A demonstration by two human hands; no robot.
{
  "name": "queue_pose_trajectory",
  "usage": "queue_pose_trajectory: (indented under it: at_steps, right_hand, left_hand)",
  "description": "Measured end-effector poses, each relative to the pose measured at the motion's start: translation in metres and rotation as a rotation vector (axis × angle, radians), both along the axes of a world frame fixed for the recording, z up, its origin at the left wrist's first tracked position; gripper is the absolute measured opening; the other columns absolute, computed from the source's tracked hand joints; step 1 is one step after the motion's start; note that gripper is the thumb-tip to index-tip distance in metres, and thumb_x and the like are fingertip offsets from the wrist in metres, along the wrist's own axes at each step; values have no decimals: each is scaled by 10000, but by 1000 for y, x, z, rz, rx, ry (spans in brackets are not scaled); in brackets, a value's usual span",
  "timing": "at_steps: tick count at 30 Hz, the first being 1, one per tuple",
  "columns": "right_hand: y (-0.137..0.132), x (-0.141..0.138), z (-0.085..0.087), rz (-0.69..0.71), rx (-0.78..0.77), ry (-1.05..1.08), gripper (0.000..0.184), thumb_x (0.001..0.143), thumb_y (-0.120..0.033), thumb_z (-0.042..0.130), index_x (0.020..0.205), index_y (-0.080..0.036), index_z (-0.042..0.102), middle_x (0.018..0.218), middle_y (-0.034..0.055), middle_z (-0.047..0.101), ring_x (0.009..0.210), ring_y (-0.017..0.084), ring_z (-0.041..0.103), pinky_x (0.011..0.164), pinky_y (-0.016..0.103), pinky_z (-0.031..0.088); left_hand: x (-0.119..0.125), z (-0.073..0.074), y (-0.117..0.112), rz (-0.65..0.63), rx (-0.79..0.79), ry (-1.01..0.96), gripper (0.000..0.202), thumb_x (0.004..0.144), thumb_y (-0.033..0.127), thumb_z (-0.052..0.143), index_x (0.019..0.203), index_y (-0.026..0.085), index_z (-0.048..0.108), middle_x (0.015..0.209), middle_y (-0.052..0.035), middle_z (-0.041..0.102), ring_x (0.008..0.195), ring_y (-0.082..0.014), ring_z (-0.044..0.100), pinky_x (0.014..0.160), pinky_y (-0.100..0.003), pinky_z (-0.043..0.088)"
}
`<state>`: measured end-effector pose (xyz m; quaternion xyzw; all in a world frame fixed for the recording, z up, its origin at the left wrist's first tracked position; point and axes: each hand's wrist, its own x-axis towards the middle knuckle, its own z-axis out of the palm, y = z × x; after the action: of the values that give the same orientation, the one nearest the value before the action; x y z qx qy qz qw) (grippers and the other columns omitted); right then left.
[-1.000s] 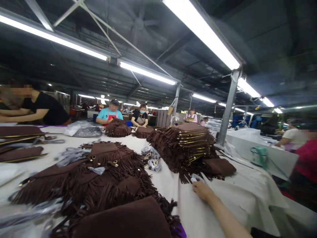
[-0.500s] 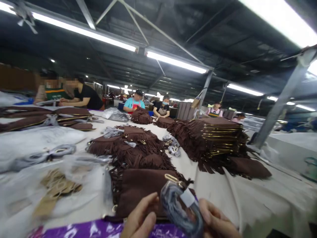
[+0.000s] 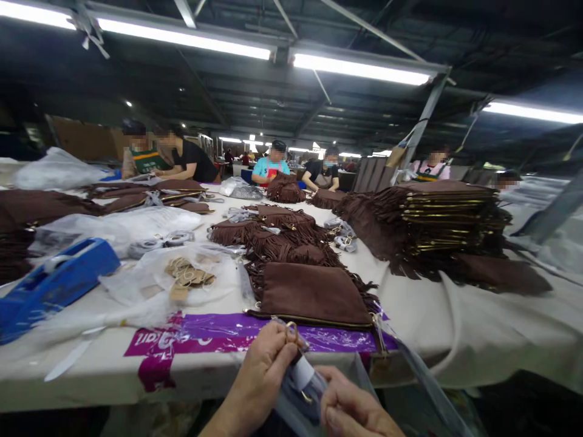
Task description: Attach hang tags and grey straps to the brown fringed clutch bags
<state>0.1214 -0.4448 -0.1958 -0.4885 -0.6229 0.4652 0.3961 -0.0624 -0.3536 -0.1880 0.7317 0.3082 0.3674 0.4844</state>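
Observation:
My left hand (image 3: 262, 370) is closed around a coiled strap wrapped in grey plastic (image 3: 314, 388), just in front of the table edge. A gold clasp (image 3: 291, 331) pokes up by its thumb, and a white paper band (image 3: 302, 371) goes round the coil. My right hand (image 3: 353, 405) pinches the strap's lower right side. Beyond the hands lies a brown fringed bag (image 3: 314, 291), flat, its gold zip towards me. From its right corner a grey plastic-covered length (image 3: 423, 376) runs down over the table edge; where it ends is out of view.
A blue tape dispenser (image 3: 59, 285) and tan hang tags (image 3: 189, 273) on clear plastic are at left. Purple printed film (image 3: 214, 331) covers the table's front edge. Brown bags are stacked (image 3: 449, 212) at right. Several people (image 3: 271, 164) work across the table.
The strap coil has come down and towards me, off the bag to the table's front edge. My left hand, open before, now grips it. The view has shifted, bringing the tape dispenser into sight.

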Motion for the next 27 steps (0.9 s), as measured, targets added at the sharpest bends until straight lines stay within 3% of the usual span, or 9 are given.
queue_pose_trajectory:
  at_steps: [2,5,7,15,24,27]
  right_hand:
    - [-5,-1,0,-126,115,-223,334,930,-476,483,760,-217,608,1118,76,574,885,192,569,736,281,435]
    - [-10,-5,-1,-204,252,-555,283,956,-320,389,731,-222,530,796,20,576,708,153,559,639,251,388]
    - [-11,-11,-2,-187,267,-712,249,932,-259,392,708,-224,495,697,-7,546,619,139,543,573,252,341]
    - [-7,-23,-5,-255,377,-1042,167,829,-148,459,700,-228,528,655,1,587,539,141,547,522,305,237]
    - [-3,-26,-17,-184,335,-1077,125,776,-127,495,723,-220,561,667,12,629,550,151,586,509,307,229]
    - [-3,-25,-15,-169,301,-1036,150,827,-139,471,736,-218,561,696,25,644,583,167,611,524,308,249]
  left_hand:
    - [-4,-8,-4,32,3,42,332,952,404,448,811,178,645,907,-47,565,917,-201,521,837,-297,389]
    - [-8,-19,-11,6,-65,54,369,946,446,444,824,174,661,885,-45,564,892,-202,516,818,-294,388]
    - [-10,-25,-14,-25,-140,25,383,943,468,438,885,170,673,884,-42,566,870,-197,520,801,-289,395]
    - [-8,-35,-14,-105,-230,0,375,928,475,475,879,159,670,887,-43,554,879,-198,524,801,-286,404]
    - [-8,-35,-14,-209,-155,93,348,951,441,463,932,184,696,862,-28,532,866,-186,508,788,-277,382]
    - [-9,-34,-12,-218,-176,89,362,957,445,451,936,179,695,855,-26,532,841,-176,507,761,-264,378]
